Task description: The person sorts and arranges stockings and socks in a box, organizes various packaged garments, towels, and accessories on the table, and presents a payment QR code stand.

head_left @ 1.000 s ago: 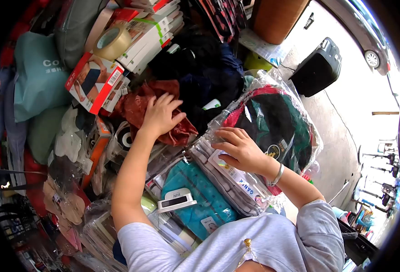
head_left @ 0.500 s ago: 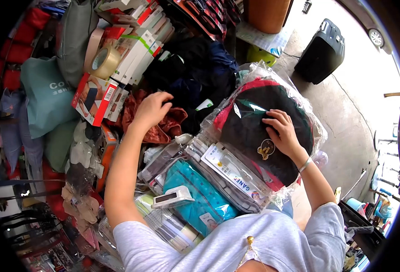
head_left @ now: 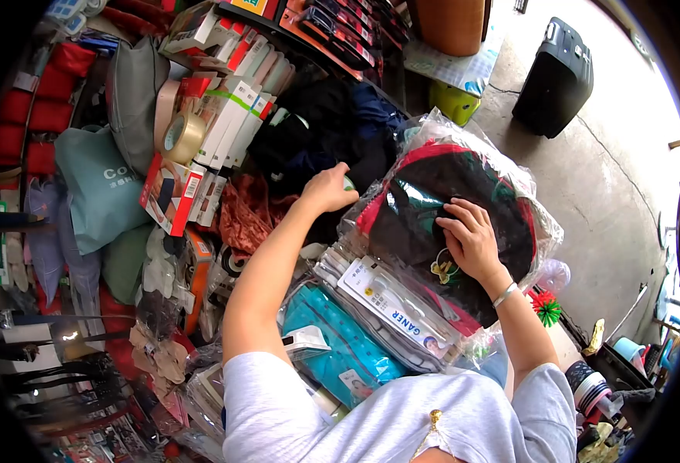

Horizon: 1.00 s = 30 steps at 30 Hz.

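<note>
My left hand (head_left: 330, 190) reaches over the pile of dark cloth (head_left: 309, 131), its thumb and forefinger apart around a small white and green label (head_left: 347, 184). The other fingertips are hidden, and no firm hold shows. Just left of that wrist lies a crumpled rust-red shiny cloth (head_left: 247, 216). My right hand (head_left: 471, 235) rests with fingers spread on a black item with a red edge (head_left: 425, 181), wrapped in clear plastic. A ring of gold-coloured keys (head_left: 443, 268) lies by its thumb. Below are a packaged grey item with a GANER label (head_left: 392, 302) and a teal dotted pack (head_left: 340, 332).
Stacked boxes (head_left: 236, 116) with a roll of tape (head_left: 184, 137) stand at the left, beside a pale teal bag (head_left: 101, 185). A black suitcase (head_left: 554, 77) stands on the concrete floor (head_left: 579, 177). A green stool (head_left: 454, 100) is behind the wrapped item.
My left hand has moved right from above the rust-red cloth to the label on the dark cloth. My right hand stays on the wrapped item. The view has shifted slightly.
</note>
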Each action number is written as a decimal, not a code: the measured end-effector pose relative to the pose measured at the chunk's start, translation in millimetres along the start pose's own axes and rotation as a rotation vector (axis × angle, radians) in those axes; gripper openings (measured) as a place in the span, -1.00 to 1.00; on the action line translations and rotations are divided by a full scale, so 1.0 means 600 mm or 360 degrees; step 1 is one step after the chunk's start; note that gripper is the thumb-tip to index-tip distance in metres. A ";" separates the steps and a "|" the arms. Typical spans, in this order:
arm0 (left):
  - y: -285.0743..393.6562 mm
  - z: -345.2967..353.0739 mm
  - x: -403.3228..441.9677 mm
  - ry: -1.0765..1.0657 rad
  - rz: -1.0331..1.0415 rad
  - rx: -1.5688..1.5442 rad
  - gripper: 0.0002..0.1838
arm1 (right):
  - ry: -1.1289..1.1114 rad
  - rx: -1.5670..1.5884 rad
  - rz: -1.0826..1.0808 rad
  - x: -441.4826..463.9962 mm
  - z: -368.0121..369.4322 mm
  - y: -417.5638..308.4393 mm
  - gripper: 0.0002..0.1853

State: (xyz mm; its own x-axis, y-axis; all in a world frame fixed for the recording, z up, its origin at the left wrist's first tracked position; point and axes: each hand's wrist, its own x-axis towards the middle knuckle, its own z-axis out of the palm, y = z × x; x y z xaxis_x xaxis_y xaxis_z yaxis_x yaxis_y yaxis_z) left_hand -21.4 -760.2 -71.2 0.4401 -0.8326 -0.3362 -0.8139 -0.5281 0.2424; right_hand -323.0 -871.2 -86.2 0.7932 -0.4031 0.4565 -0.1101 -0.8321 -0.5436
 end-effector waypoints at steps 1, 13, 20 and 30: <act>-0.007 -0.018 0.001 0.0110 0.0044 -0.0162 -0.47 | 0.0006 0.0005 0.0004 0.000 0.000 0.001 -0.72; -0.071 -0.296 0.018 0.1000 0.0079 0.0561 -0.49 | -0.0026 0.0001 0.0003 0.002 0.003 0.004 -0.70; -0.214 -0.062 0.079 0.0536 -0.0699 0.0397 -0.16 | -0.0047 -0.0022 0.0006 0.005 0.003 0.002 -0.70; -0.035 -0.019 0.057 0.0273 -0.0013 0.0600 -0.45 | -0.0028 -0.0055 -0.0006 0.007 0.008 -0.001 -0.72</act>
State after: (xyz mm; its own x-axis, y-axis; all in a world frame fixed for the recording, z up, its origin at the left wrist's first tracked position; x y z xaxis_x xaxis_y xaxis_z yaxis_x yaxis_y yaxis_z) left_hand 14.8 -779.6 -77.1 0.4777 -0.8613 -0.1727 -0.8782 -0.4629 -0.1208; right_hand -316.7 -870.2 -87.4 0.8039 -0.3933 0.4461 -0.1271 -0.8464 -0.5171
